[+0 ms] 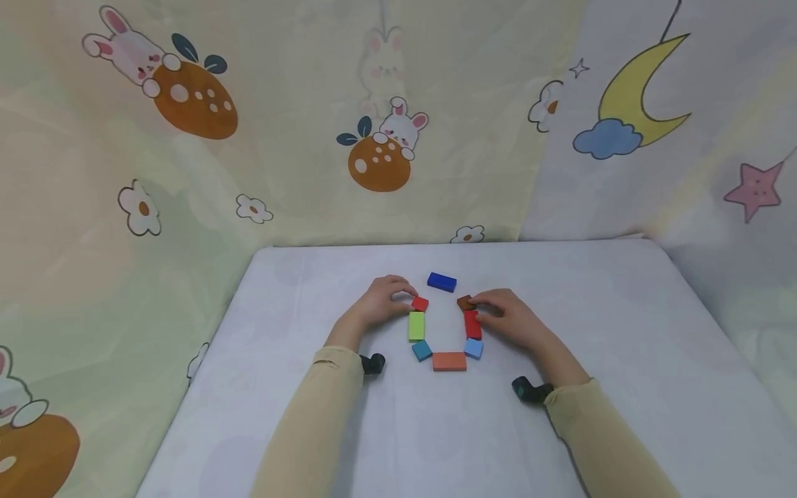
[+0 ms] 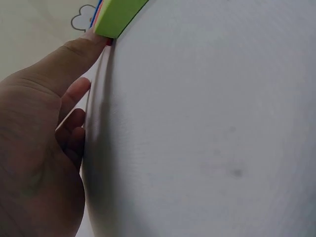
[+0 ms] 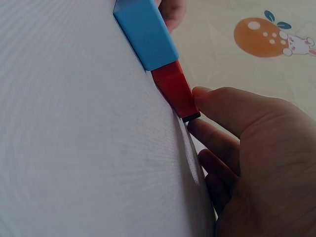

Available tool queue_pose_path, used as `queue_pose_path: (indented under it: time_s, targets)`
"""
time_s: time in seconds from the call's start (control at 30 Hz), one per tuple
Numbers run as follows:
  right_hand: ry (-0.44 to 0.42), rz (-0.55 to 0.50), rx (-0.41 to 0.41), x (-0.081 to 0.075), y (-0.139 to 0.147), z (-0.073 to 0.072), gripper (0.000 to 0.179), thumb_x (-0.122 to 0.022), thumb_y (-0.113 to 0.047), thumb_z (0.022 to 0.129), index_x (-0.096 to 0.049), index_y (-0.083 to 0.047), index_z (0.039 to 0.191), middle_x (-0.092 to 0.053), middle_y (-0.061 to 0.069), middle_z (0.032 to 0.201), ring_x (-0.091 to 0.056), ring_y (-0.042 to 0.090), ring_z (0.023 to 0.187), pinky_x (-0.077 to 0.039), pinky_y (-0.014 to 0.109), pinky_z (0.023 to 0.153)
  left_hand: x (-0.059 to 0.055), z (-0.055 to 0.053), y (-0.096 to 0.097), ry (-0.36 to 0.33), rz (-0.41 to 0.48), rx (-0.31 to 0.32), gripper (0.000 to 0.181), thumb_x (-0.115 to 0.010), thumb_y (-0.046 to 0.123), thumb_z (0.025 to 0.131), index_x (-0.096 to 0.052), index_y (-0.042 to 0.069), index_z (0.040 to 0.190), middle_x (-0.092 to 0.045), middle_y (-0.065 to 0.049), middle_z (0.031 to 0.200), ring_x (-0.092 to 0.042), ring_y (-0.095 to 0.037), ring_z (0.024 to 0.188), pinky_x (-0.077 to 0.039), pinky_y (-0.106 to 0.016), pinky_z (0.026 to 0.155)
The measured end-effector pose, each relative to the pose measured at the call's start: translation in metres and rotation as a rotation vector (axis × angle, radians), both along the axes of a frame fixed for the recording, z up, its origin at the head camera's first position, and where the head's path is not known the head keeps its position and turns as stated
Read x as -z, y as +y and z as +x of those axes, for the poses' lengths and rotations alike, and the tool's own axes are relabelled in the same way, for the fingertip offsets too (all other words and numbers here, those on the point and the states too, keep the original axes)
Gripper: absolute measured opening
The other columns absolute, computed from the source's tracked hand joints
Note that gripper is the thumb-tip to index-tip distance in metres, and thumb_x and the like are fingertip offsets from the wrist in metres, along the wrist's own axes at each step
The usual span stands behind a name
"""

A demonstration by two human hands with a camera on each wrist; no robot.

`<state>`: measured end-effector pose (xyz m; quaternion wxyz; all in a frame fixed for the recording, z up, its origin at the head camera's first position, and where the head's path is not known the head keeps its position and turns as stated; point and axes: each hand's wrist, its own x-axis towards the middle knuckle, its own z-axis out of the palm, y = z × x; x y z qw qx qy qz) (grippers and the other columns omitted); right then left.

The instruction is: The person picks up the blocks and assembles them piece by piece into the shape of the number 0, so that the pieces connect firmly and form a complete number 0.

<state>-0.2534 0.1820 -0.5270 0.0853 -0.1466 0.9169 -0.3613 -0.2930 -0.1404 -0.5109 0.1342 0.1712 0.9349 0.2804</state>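
My left hand [image 1: 384, 304] pinches a small red block [image 1: 420, 303] between thumb and index finger, just beyond a lime green block [image 1: 416, 326]. In the left wrist view, the thumb lies close to the green block [image 2: 116, 19]. Across the ring, my right hand [image 1: 512, 318] has its index fingertip against a small brown block [image 1: 465, 303]. The right thumb touches the outer side of a longer red block [image 1: 473, 325]. A light blue block [image 3: 146, 37] adjoins that red block [image 3: 176, 89] in the right wrist view. The other right fingers curl loosely beneath.
A dark blue block [image 1: 442, 281] lies apart at the far side. A teal block [image 1: 422, 351], an orange block [image 1: 450, 361] and the light blue block [image 1: 474, 348] form the near side of the ring. A white cloth covers the table [image 1: 623, 332], and a patterned curtain [image 1: 299, 124] hangs behind it.
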Motion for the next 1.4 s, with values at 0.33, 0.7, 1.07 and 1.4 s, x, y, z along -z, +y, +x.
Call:
queue_pose_path:
  time_s: [0.33, 0.7, 1.07, 1.4]
  targets:
    - [-0.003, -0.006, -0.007, -0.005, -0.002, 0.001, 0.037, -0.067, -0.027, 0.093, -0.063, -0.028, 0.130, -0.055, 0.004, 0.139, -0.041, 0.031, 0.136, -0.039, 0.059, 0.110, 0.000, 0.012, -0.014, -0.049, 0.156, -0.091, 0.034, -0.056, 0.043, 0.099, -0.059, 0.042, 0.132, -0.051, 0.008, 0.146, -0.039, -0.019, 0.143, -0.032, -0.048, 0.118]
    - [0.013, -0.005, 0.001, -0.001, 0.001, 0.001, 0.037, -0.067, -0.026, 0.093, -0.063, -0.030, 0.129, -0.055, 0.003, 0.138, -0.041, 0.030, 0.136, -0.039, 0.059, 0.109, 0.017, 0.059, 0.002, 0.146, 0.018, -0.026, 0.065, -0.058, 0.061, 0.091, -0.041, 0.039, 0.149, -0.039, 0.001, 0.156, -0.026, -0.027, 0.150, -0.027, -0.052, 0.120]
    - [0.027, 0.006, -0.006, -0.004, -0.001, 0.002, 0.036, -0.067, -0.026, 0.093, -0.063, -0.029, 0.129, -0.055, 0.003, 0.138, -0.041, 0.029, 0.135, -0.040, 0.058, 0.109, 0.019, 0.068, 0.005, 0.238, -0.098, 0.008, 0.073, -0.060, 0.064, 0.088, -0.038, 0.036, 0.151, -0.038, 0.001, 0.157, -0.026, -0.029, 0.150, -0.024, -0.051, 0.121]
    - [0.007, 0.008, -0.003, -0.003, -0.001, 0.001, 0.037, -0.066, -0.027, 0.093, -0.062, -0.029, 0.130, -0.055, 0.003, 0.139, -0.040, 0.030, 0.137, -0.039, 0.059, 0.110, 0.021, 0.069, 0.007, 0.259, -0.163, 0.017, 0.074, -0.059, 0.068, 0.087, -0.040, 0.036, 0.151, -0.037, 0.003, 0.158, -0.026, -0.028, 0.150, -0.024, -0.050, 0.121]
